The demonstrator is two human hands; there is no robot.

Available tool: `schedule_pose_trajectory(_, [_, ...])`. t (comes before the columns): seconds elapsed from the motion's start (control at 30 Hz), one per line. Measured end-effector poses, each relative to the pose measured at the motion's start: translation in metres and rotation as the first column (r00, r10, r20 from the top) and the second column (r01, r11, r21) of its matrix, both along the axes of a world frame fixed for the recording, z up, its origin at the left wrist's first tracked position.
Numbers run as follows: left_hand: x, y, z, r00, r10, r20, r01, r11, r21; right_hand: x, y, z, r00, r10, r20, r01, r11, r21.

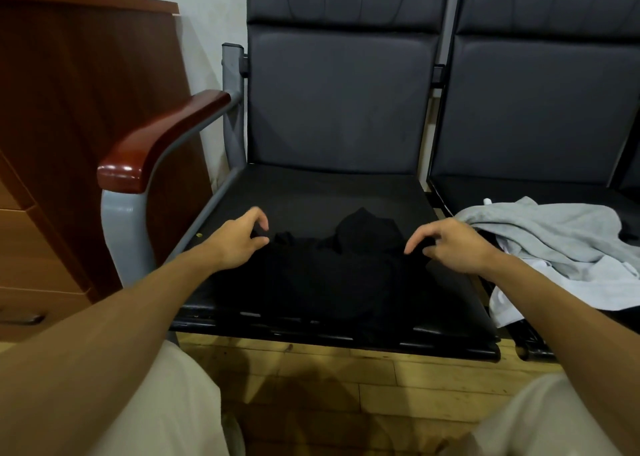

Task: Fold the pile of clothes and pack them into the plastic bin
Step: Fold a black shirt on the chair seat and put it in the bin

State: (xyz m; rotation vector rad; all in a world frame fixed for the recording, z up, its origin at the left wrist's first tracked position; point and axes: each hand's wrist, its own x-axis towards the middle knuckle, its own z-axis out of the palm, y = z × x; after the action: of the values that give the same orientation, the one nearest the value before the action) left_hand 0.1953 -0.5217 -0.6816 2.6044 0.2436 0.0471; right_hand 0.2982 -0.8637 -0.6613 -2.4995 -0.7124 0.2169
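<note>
Black garment [329, 275] spread on the chair seat [311, 192], bunched toward the seat's back. Left hand [239, 241] at the seat's left side, fingers [258, 215] pinching the cloth; right hand [450, 244] opposite, pinching likewise. Grey clothes [554, 241] heaped just right of the seat.

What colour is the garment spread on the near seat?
The garment is plain black, head view.

A crumpled black fabric garment [346, 272] lies on the black padded chair seat [311, 192]. The left hand [239, 241] pinches its edge at 9 o'clock, and the right hand [450, 244] pinches it at 3 o'clock. A pale grey cotton sweatshirt [547, 234] is heaped on the neighbouring black seat [519, 189], at 3 o'clock from the garment. A glossy red-brown wooden armrest [156, 144] stands at 10 o'clock
</note>
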Motion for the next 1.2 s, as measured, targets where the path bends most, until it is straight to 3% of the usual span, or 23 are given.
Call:
schedule_pose_trajectory(0.13, [0.004, 0.003, 0.000, 0.992, -0.081, -0.096, 0.066, 0.986, -0.152, 0.005, -0.006, -0.007, 0.984, 0.171, -0.041, -0.175, 0.932, -0.318])
schedule_pose_trajectory(0.27, [-0.004, 0.014, 0.003, 0.959, -0.131, -0.250, 0.076, 0.973, -0.219, 0.006, -0.004, -0.016, 0.973, 0.229, -0.031, -0.221, 0.884, -0.412])
schedule_pose_trajectory(0.5, [-0.023, 0.033, 0.007, 0.989, -0.149, -0.002, 0.148, 0.986, -0.072, 0.009, 0.006, -0.028, 0.965, 0.258, 0.056, -0.206, 0.868, -0.451])
schedule_pose_trajectory(0.63, [-0.033, 0.032, 0.012, 0.989, -0.089, 0.119, 0.099, 0.992, -0.081, 0.008, 0.007, -0.026, 0.940, 0.280, 0.197, -0.150, 0.854, -0.498])
schedule_pose_trajectory(0.7, [-0.035, 0.030, 0.012, 0.983, -0.049, 0.175, 0.060, 0.997, -0.057, 0.003, 0.011, -0.022, 0.940, 0.235, 0.248, -0.108, 0.893, -0.437])
schedule_pose_trajectory(0.77, [-0.035, 0.028, 0.013, 0.977, -0.002, 0.213, 0.005, 1.000, -0.013, -0.002, 0.017, -0.014, 0.939, 0.145, 0.311, -0.069, 0.967, -0.244])
schedule_pose_trajectory(0.83, [-0.033, 0.028, 0.013, 0.984, 0.034, 0.172, -0.038, 0.999, 0.022, -0.009, 0.021, -0.002, 0.953, 0.017, 0.302, -0.026, 0.999, 0.025])
schedule_pose_trajectory(0.9, [-0.031, 0.027, 0.011, 0.996, 0.054, 0.073, -0.059, 0.995, 0.079, -0.013, 0.021, 0.006, 0.956, -0.068, 0.285, 0.016, 0.984, 0.180])
schedule_pose_trajectory(0.97, [-0.030, 0.026, 0.010, 0.993, 0.107, 0.040, -0.111, 0.989, 0.093, -0.015, 0.018, 0.006, 0.950, -0.105, 0.294, 0.041, 0.975, 0.217])
schedule_pose_trajectory(1.2, [-0.024, 0.034, 0.009, 0.905, 0.398, 0.151, -0.403, 0.915, 0.000, -0.005, 0.002, 0.005, 0.948, -0.188, 0.258, 0.147, 0.975, 0.169])
